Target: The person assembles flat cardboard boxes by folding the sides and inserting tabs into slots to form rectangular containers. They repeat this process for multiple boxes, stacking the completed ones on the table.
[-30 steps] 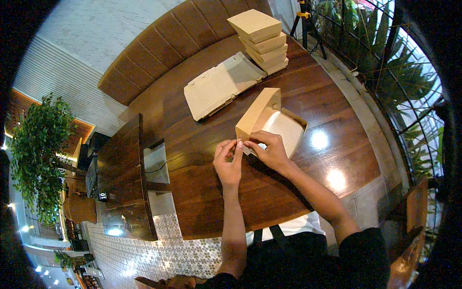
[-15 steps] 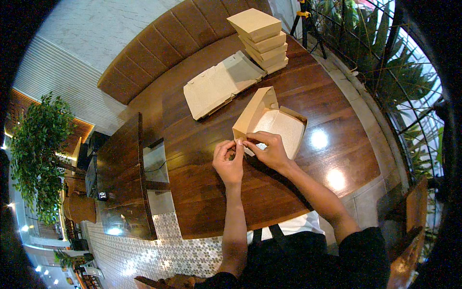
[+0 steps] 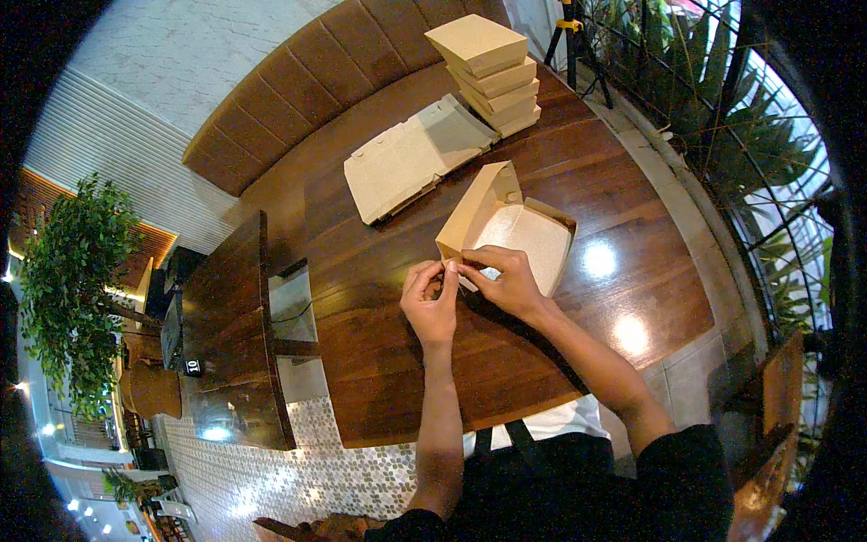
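A brown cardboard box (image 3: pixel 540 237) with a pale inside stands part-folded on the dark wooden table, its lid and base spread apart. At its near left corner my left hand (image 3: pixel 428 296) pinches the cardboard between thumb and fingers. Close against it, my right hand (image 3: pixel 502 276) grips the same corner from the right, fingertips nearly touching the left thumb. The fingers hide the corner's tabs. Beyond the box lies a pile of flat cardboard box blanks (image 3: pixel 411 161). Behind that rises a stack of folded boxes (image 3: pixel 492 77).
The wooden table (image 3: pixel 379 334) reaches forward to a brown padded bench (image 3: pixel 289 86). A second dark table (image 3: pixel 230 361) stands at the left, across a gap. Plants behind a metal lattice (image 3: pixel 722 135) and a black tripod (image 3: pixel 571 54) are at the right. A wooden chair (image 3: pixel 768 434) sits near right.
Almost nothing differs. Both hands stay at the same box corner, with only a slight shift of the left fingers and thumb.
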Demonstrator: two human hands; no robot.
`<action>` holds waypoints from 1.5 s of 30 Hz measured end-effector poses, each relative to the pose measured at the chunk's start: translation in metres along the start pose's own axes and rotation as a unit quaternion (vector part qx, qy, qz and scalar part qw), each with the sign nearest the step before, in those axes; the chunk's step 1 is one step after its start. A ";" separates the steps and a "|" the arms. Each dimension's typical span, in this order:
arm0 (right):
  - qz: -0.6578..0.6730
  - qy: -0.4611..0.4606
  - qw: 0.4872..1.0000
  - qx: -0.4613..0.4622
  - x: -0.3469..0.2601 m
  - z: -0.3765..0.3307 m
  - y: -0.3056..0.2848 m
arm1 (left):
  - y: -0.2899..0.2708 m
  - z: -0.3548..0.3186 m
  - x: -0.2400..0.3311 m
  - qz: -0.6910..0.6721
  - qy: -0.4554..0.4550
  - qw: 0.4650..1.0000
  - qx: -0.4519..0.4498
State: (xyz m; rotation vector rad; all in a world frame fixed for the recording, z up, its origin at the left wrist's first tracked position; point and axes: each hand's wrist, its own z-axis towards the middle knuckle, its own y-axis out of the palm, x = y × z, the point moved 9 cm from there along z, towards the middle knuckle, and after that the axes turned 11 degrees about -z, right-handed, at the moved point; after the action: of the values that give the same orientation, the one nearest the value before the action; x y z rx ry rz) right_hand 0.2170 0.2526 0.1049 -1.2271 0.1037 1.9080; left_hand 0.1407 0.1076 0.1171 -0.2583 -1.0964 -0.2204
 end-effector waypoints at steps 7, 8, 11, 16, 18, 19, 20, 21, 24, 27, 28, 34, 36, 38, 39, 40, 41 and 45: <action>-0.001 0.006 1.000 -0.007 -0.003 0.000 -0.001 | -0.003 -0.003 -0.006 -0.020 -0.025 0.999 0.026; 0.002 0.006 1.000 -0.004 -0.003 0.000 -0.002 | -0.003 -0.002 -0.004 0.000 -0.014 1.000 0.022; 0.008 0.000 1.000 0.000 -0.003 0.001 -0.002 | -0.002 -0.001 -0.004 0.006 -0.014 1.000 0.017; 0.001 -0.007 1.000 -0.003 -0.005 0.000 -0.002 | -0.004 -0.004 -0.011 -0.040 -0.053 0.997 0.043; -0.006 -0.010 1.000 -0.004 -0.004 0.000 -0.002 | -0.003 -0.004 -0.006 -0.025 -0.025 0.999 0.038; -0.002 -0.007 1.000 -0.007 -0.004 -0.001 -0.001 | -0.003 -0.004 -0.004 -0.016 -0.012 0.999 0.036; -0.002 -0.007 1.000 -0.007 -0.003 -0.001 -0.001 | -0.003 -0.004 -0.005 -0.022 -0.017 0.999 0.037; -0.004 -0.010 1.000 -0.005 -0.003 -0.001 -0.001 | -0.003 -0.004 -0.006 -0.027 -0.021 0.999 0.038; 0.000 -0.011 1.000 0.000 0.001 -0.002 0.001 | -0.002 -0.004 -0.007 -0.031 -0.025 0.999 0.030; -0.005 -0.012 1.000 -0.001 0.005 -0.003 0.001 | -0.001 -0.002 -0.007 -0.008 -0.030 1.000 0.006; -0.006 -0.015 1.000 -0.006 0.006 -0.003 0.002 | -0.002 -0.001 -0.007 0.004 -0.032 0.999 -0.003; 0.002 -0.032 0.999 -0.013 0.006 -0.003 0.004 | -0.002 0.002 -0.006 -0.014 -0.043 0.999 -0.029; -0.014 -0.047 0.999 -0.009 0.004 -0.003 0.004 | -0.004 0.002 -0.007 -0.017 -0.053 0.998 -0.017; 0.004 -0.043 0.999 -0.023 0.004 -0.004 0.005 | -0.004 0.003 -0.005 -0.003 -0.050 0.999 -0.015; 0.006 -0.043 0.999 -0.029 0.004 -0.003 0.005 | -0.005 0.003 -0.003 0.012 -0.042 0.999 -0.020; 0.015 -0.040 0.999 -0.032 0.005 -0.003 0.005 | -0.005 0.004 -0.004 0.025 -0.050 0.998 -0.022; 0.021 -0.039 0.998 -0.035 0.006 -0.001 0.003 | -0.003 0.005 0.001 0.034 -0.025 0.998 -0.036; 0.061 -0.030 0.996 -0.064 0.009 0.004 0.004 | -0.001 0.006 0.006 0.044 -0.009 0.997 -0.063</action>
State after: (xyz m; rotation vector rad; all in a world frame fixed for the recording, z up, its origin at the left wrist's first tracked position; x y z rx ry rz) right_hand 0.2099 0.2578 0.0984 -1.2735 0.0250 2.0829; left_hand 0.1380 0.1081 0.1251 -0.4221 -1.0872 -0.2087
